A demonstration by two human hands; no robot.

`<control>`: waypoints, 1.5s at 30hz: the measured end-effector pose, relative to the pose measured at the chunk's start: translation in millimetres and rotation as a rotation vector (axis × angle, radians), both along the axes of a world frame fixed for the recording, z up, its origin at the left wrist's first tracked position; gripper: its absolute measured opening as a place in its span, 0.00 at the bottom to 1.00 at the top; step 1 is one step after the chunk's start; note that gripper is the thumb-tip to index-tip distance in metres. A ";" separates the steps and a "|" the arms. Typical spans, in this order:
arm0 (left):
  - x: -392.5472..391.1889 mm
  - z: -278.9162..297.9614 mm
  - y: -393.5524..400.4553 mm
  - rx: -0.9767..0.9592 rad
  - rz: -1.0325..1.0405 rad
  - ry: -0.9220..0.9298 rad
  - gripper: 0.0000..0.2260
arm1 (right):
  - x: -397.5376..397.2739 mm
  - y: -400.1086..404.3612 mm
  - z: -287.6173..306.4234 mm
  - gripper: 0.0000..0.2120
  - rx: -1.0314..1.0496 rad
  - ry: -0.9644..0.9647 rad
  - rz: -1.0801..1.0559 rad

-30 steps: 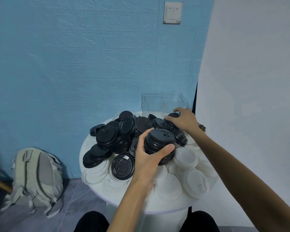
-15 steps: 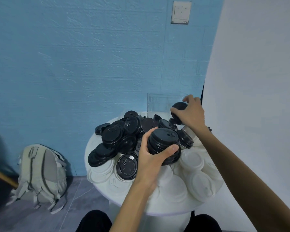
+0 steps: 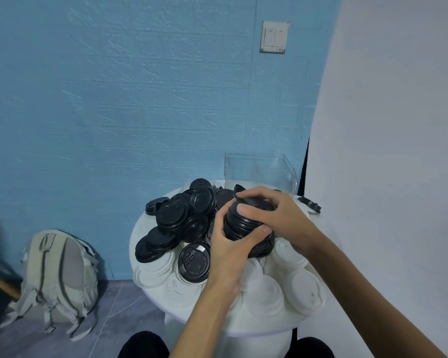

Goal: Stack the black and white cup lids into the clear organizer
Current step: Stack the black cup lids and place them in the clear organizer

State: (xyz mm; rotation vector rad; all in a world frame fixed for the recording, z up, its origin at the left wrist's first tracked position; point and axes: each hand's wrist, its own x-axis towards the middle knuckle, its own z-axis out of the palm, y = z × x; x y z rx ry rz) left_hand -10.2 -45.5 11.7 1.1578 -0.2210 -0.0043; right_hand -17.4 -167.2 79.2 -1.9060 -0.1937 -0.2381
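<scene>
A stack of black lids (image 3: 243, 222) is held above the middle of the round white table (image 3: 243, 324), gripped between both hands. The left hand (image 3: 229, 250) is curled around the stack from below and from the near side, with the thumb laid across its front edge and the fingers wrapped up its left side. The right hand (image 3: 277, 215) is curved over the top of the stack, its fingertips (image 3: 243, 195) pinching a black lid at the upper rim and its thumb pressed against the stack's side. To the left of the stack, loose black lids (image 3: 181, 215) are heaped on the far left part of the table, some overlapping and tilted. One black lid with a white label (image 3: 194, 262) lies flat just left of the left wrist. White lids (image 3: 290, 282) are spread over the near and right parts of the table, under and around the forearms. The clear organizer (image 3: 259, 171) stands at the far edge of the table, behind the stack, against the blue wall (image 3: 114, 99); no lids can be made out inside it. A single black lid (image 3: 309, 203) rests at the table's right rim. On the floor left of the table a pale backpack (image 3: 57, 277) leans against the wall, and a light switch (image 3: 274, 36) is mounted high above the organizer.
</scene>
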 end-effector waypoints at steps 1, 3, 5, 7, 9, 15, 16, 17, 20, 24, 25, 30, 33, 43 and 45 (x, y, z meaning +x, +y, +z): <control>-2.0 1.9 1.1 0.000 0.006 -0.003 0.36 | -2.0 0.9 -2.2 0.14 0.053 0.019 0.028; -5.0 5.6 3.3 0.003 0.007 -0.001 0.37 | -4.6 3.1 -5.3 0.14 0.140 0.075 0.059; -7.8 9.8 5.6 -0.013 -0.012 0.001 0.36 | -4.2 4.0 -6.7 0.15 0.204 0.120 0.061; -10.3 14.3 7.9 -0.023 -0.037 -0.004 0.34 | -3.7 5.3 -6.4 0.14 0.295 0.151 0.056; -14.4 20.2 10.5 -0.025 -0.055 -0.003 0.34 | -4.4 6.2 -6.0 0.16 0.387 0.195 0.040; -23.4 43.9 20.6 -0.058 -0.128 -0.018 0.32 | -13.3 7.7 9.6 0.14 0.364 0.220 0.075; -25.5 49.5 22.2 -0.057 -0.108 -0.045 0.30 | -15.6 9.1 13.7 0.15 0.352 0.184 0.098; -23.7 52.5 22.8 -0.043 -0.074 -0.085 0.29 | -15.3 9.9 16.7 0.17 0.342 0.143 0.122; -24.6 60.7 31.8 -0.037 0.016 -0.217 0.29 | -21.7 15.7 26.7 0.20 0.334 0.032 0.243; 9.0 66.0 42.4 0.012 0.040 -0.345 0.35 | 8.1 17.9 28.7 0.17 0.416 0.077 0.360; 21.7 69.0 42.5 0.026 0.033 -0.365 0.35 | 22.7 14.8 29.4 0.17 0.446 0.118 0.370; 78.3 88.4 40.2 0.032 0.016 -0.270 0.38 | 93.2 -1.5 57.3 0.21 0.479 0.339 0.489; 109.3 127.4 33.6 -0.005 0.012 -0.181 0.38 | 124.8 -4.3 84.4 0.26 0.573 0.341 0.425; 222.4 284.2 2.4 -0.010 -0.077 0.070 0.31 | 206.7 -1.9 238.9 0.20 0.625 0.253 0.030; 243.9 314.3 -5.1 -0.011 -0.079 0.100 0.32 | 222.8 -3.3 271.2 0.20 0.625 0.220 -0.003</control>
